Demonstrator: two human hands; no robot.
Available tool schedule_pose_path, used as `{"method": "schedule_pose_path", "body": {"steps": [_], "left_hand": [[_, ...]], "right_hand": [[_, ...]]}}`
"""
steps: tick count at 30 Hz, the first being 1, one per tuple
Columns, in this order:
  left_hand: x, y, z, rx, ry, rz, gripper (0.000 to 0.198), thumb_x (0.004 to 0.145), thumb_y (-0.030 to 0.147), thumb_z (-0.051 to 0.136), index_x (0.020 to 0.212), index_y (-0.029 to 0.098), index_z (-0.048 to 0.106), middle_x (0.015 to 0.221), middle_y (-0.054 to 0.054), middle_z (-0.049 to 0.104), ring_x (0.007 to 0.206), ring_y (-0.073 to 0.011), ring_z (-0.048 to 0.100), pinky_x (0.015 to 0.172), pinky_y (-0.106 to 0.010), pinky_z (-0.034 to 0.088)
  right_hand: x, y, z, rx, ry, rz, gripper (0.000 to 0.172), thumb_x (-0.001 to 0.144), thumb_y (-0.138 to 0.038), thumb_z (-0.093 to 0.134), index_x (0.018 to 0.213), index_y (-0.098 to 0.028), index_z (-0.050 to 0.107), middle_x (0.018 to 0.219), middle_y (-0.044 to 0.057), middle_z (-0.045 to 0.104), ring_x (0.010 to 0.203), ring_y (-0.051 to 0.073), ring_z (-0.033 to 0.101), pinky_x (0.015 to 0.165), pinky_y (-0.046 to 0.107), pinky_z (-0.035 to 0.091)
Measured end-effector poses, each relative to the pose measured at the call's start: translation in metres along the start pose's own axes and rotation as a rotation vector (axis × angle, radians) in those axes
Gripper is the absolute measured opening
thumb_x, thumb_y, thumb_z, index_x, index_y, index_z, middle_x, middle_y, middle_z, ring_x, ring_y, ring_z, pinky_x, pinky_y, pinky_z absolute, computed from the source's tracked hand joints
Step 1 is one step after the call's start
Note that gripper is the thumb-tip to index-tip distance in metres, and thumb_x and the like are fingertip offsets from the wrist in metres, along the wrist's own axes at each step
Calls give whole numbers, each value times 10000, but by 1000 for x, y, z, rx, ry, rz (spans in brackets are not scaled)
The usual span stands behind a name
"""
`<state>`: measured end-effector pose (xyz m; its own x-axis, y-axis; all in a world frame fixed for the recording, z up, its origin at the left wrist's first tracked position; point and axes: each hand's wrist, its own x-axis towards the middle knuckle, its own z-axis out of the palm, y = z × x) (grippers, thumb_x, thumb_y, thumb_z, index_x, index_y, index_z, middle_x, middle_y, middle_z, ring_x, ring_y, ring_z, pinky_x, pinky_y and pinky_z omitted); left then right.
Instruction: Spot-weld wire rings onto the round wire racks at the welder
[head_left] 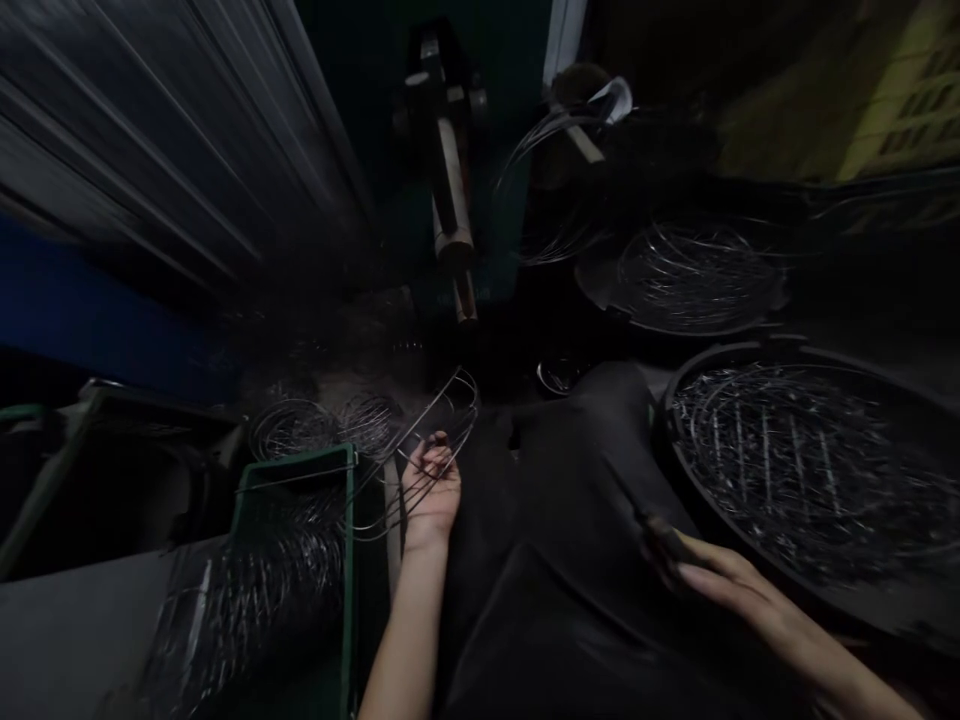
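My left hand (433, 490) is closed with the palm up, its fingers curled round a bent wire frame (469, 400). The thin rods of the frame loop up past the fingertips and reach left over a green crate (351, 560). Over my dark-clad right leg, my right hand (731, 585) is closed on a dark, slim object (664, 545). Motion blur and low light hide what kind of object that is. Many shiny wire pieces (277, 580) lie in and over the green crate beside my left forearm.
A round black tray (667, 440) full of wire pieces stands at the right, with another wire-filled tray (622, 320) behind it. A machine with a downward-pointing arm (454, 200) stands ahead. Wire coils (292, 430) lie behind the crate. A yellow crate (885, 110) is at upper right.
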<state>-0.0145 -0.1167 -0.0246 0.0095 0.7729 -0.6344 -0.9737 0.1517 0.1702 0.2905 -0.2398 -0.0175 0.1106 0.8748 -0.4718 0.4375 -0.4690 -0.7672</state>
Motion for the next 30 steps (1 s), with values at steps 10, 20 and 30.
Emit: {"method": "schedule_pose_path", "body": {"steps": [10, 20, 30], "left_hand": [[-12, -1, 1, -161, 38, -20, 209, 925, 139, 273, 1002, 65, 453, 570, 51, 427, 371, 5, 398, 386, -54, 411], [-9, -2, -2, -108, -9, -30, 220, 939, 174, 273, 933, 73, 468, 643, 14, 487, 403, 9, 412, 412, -55, 421], [-9, -1, -4, 37, -56, 34, 218, 885, 77, 313, 830, 90, 523, 535, 41, 385, 409, -18, 388, 411, -92, 389]], "right_hand": [[37, -99, 40, -141, -400, -509, 334, 752, -526, 577, 902, -235, 640, 966, 36, 504, 915, 196, 540, 834, 328, 467], [47, -111, 46, -211, -457, -599, 353, 754, -523, 591, 924, -217, 631, 1003, 42, 471, 944, 197, 508, 864, 327, 444], [55, -89, 59, -310, -46, -818, 211, 795, -261, 520, 999, -204, 521, 1120, 105, 517, 959, 219, 565, 809, 365, 493]]}}
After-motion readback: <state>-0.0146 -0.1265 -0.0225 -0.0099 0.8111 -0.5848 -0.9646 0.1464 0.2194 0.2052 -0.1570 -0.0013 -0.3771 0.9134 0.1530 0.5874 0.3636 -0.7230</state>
